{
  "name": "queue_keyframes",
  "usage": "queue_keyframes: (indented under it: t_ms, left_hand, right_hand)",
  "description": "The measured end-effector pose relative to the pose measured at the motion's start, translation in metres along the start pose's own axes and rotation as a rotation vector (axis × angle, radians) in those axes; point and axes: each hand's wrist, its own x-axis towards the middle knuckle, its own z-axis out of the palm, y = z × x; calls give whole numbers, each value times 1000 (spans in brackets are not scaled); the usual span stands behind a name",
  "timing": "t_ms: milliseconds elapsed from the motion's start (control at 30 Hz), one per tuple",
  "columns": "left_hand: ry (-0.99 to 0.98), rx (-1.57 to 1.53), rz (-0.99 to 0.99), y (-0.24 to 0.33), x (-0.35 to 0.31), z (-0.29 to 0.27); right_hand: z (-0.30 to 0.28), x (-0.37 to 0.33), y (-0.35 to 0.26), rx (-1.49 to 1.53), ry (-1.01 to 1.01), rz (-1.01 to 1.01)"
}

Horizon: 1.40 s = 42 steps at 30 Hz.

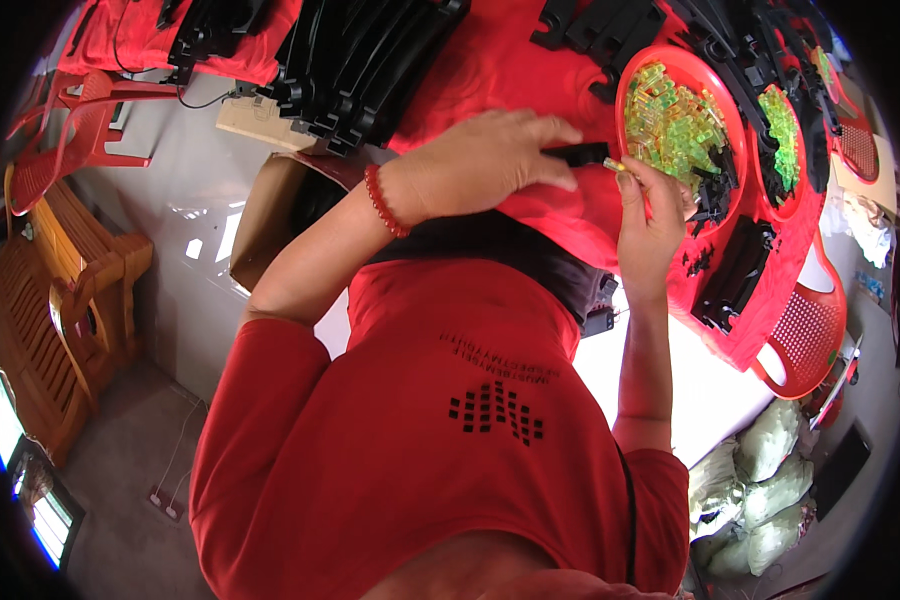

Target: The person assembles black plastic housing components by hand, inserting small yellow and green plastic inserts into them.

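My left hand (500,160), with a red beaded bracelet at the wrist, is over the red-covered table. A black plastic part (582,153) sits between its thumb and fingers, its left end hidden by them. Close to that part's right end, my right hand (652,215) pinches a small clear yellow-green piece (615,165), shaped like a short tube, between thumb and forefinger. Just beyond the right hand stands a red basin (625,95) heaped with similar yellow-green pieces (670,115) and some small black pieces (713,190).
A second red basin (767,185) holds more green pieces. Long black parts (365,60) are stacked at the far left of the table (530,75), with others (735,270) near its right edge. An open cardboard box (270,215), red chairs (805,330) and a wooden bench (45,310) stand around.
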Motion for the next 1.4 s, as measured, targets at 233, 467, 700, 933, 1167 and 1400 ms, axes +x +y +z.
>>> queue_keyframes:
  t_ms: [233, 467, 700, 933, 1167, 1400]
  left_hand:
    - [-233, 114, -77, 9, -3, -11]
    - [-130, 220, -158, 17, 0, -11]
    - [-172, 233, -142, 17, 6, -23]
    - [9, 343, 17, 10, 9, -10]
    - [-80, 400, -197, 11, 0, -7]
    - [87, 269, -376, 14, -17, 10]
  right_hand:
    - [2, -5, 0, 92, 52, 99]
    - [1, -7, 4, 126, 68, 152]
    - [2, -10, 3, 123, 104, 154]
    - [-2, -9, -4, 164, 90, 163]
    - [-6, -10, -7, 363, 172, 257]
    - [18, -15, -11, 236, 26, 153]
